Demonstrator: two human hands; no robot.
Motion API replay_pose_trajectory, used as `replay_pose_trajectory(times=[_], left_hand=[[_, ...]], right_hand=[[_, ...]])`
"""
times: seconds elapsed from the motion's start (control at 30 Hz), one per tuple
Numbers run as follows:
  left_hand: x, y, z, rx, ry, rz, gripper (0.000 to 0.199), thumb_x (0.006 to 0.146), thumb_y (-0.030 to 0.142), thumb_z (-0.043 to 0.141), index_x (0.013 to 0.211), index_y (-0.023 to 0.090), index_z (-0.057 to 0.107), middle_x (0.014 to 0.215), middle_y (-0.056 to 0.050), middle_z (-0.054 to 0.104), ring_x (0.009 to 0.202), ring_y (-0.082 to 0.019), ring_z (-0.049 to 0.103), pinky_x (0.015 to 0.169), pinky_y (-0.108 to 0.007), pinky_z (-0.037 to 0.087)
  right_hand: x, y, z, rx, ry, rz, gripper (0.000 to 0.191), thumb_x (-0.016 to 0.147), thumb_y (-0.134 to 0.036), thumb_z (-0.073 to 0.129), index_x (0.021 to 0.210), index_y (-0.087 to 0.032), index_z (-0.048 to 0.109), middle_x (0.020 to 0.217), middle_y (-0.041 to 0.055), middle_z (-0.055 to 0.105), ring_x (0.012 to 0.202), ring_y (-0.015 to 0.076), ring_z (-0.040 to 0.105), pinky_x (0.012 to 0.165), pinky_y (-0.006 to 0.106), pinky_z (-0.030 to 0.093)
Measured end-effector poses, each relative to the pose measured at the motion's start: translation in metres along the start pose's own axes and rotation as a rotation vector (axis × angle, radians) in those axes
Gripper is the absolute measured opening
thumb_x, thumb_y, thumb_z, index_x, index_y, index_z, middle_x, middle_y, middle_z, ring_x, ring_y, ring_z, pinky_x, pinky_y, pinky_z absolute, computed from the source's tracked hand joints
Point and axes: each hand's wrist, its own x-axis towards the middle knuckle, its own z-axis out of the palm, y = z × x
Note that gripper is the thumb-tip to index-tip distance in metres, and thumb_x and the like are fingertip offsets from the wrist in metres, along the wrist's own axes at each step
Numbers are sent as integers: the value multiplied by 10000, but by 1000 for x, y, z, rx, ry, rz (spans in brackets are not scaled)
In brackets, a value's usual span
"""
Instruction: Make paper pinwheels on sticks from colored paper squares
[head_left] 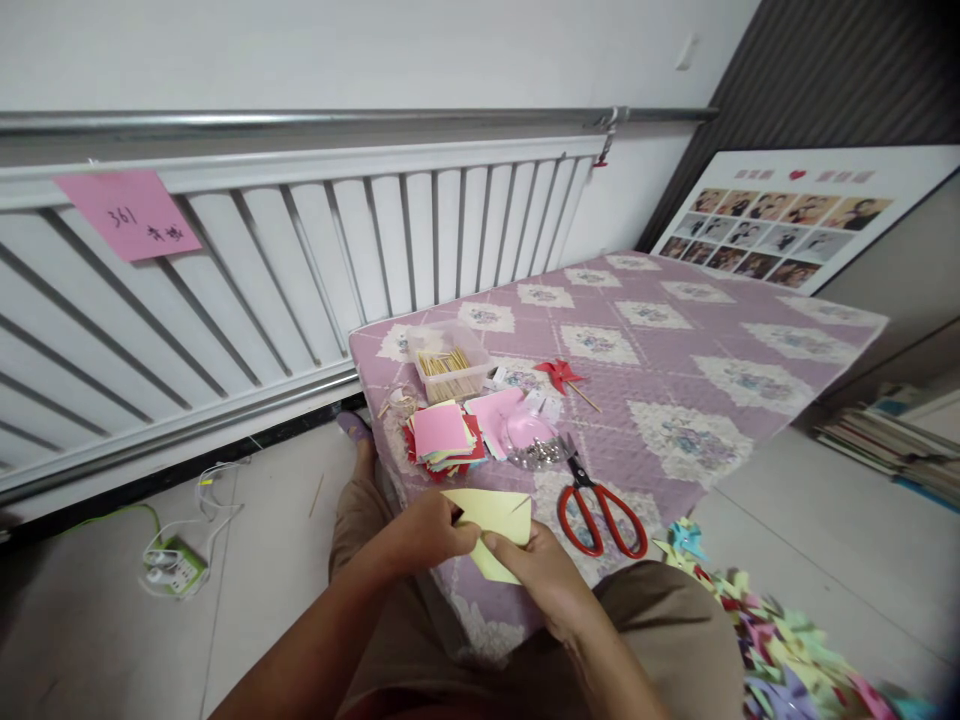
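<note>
A pale yellow paper square (495, 512) with a slit at its upper right corner is held over the table's near edge. My left hand (431, 530) pinches its left side, thumb on top. On the lower right side, my right hand (536, 565) grips the same sheet, thumb over it. To the right lie scissors with red handles (600, 510), blades slightly apart. Beyond the sheet sits a stack of coloured paper squares (442, 435), pink on top. Next to it, a clear dish of small metal pins (541, 450) rests by pink paper (491, 415).
A plastic box of thin sticks (448, 365) and a red paper pinwheel (561, 376) stand on the purple patterned tablecloth (660, 350). Many paper pinwheels (795, 650) heap on the floor at right. A power strip (176, 568) with cables lies at left, below the radiator (300, 260).
</note>
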Motion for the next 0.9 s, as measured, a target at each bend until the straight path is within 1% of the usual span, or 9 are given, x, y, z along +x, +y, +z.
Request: replay_pose_trajectory(times=[0.13, 0.23, 0.3, 0.4, 0.47, 0.53, 0.63, 0.77, 0.9], left_hand=[[5, 1, -2, 200, -34, 51, 86, 642, 188, 501, 569, 172, 458, 560, 53, 396, 536, -89, 320, 495, -240, 236], [7, 2, 0, 87, -32, 71, 37, 653, 172, 505, 617, 166, 500, 592, 49, 448, 546, -93, 369, 514, -229, 290], [6, 1, 3, -56, 121, 109, 54, 664, 160, 525, 716, 169, 538, 664, 38, 512, 592, -105, 438, 557, -223, 346], [-3, -5, 13, -169, 557, 169, 74, 704, 171, 565, 774, 184, 544, 742, 21, 536, 673, -121, 474, 637, -231, 386], [-13, -11, 24, -221, 669, 253, 64, 740, 180, 558, 691, 191, 517, 701, 22, 503, 672, -125, 451, 653, -237, 380], [-20, -18, 38, -301, 582, 254, 142, 748, 186, 560, 625, 191, 488, 644, 29, 464, 632, -122, 418, 627, -239, 366], [-22, -24, 59, -445, 414, 78, 81, 719, 198, 589, 659, 182, 538, 627, 30, 488, 605, -119, 429, 605, -240, 366], [-11, -23, 70, -716, 465, -70, 241, 679, 288, 670, 880, 164, 618, 834, -32, 642, 743, -156, 558, 714, -268, 431], [-1, -19, 69, -853, 449, -83, 300, 662, 350, 719, 867, 137, 670, 850, -68, 693, 772, -190, 613, 757, -296, 457]], right_hand=[[1, -2, 4, -37, 6, -23, 411, 639, -379, 785, 995, -176, 755, 946, 78, 782, 744, 245, 709, 692, 334, 541], [3, 2, 6, -50, 82, -60, 347, 650, -354, 759, 949, -176, 764, 918, 73, 787, 767, 268, 713, 705, 351, 543], [6, 5, 6, -20, 166, -78, 313, 652, -357, 751, 902, -170, 764, 898, 80, 788, 773, 278, 715, 704, 355, 544], [10, 10, 4, 58, 266, -61, 301, 655, -363, 754, 874, -158, 750, 901, 92, 787, 770, 271, 718, 685, 334, 545], [12, 12, 4, 128, 307, -56, 322, 653, -368, 760, 889, -150, 739, 913, 95, 785, 760, 261, 721, 665, 318, 546], [13, 14, 4, 192, 327, -62, 339, 652, -370, 767, 902, -145, 730, 909, 92, 785, 749, 253, 721, 653, 308, 546], [15, 17, 8, 247, 331, -81, 339, 660, -363, 774, 914, -146, 717, 926, 87, 783, 779, 248, 720, 683, 303, 546], [16, 24, 13, 296, 293, -103, 374, 677, -353, 775, 988, -159, 706, 1018, 87, 768, 887, 260, 713, 784, 329, 542], [14, 27, 19, 307, 268, -98, 370, 693, -357, 764, 1009, -169, 715, 1025, 83, 766, 919, 267, 708, 829, 352, 536]])
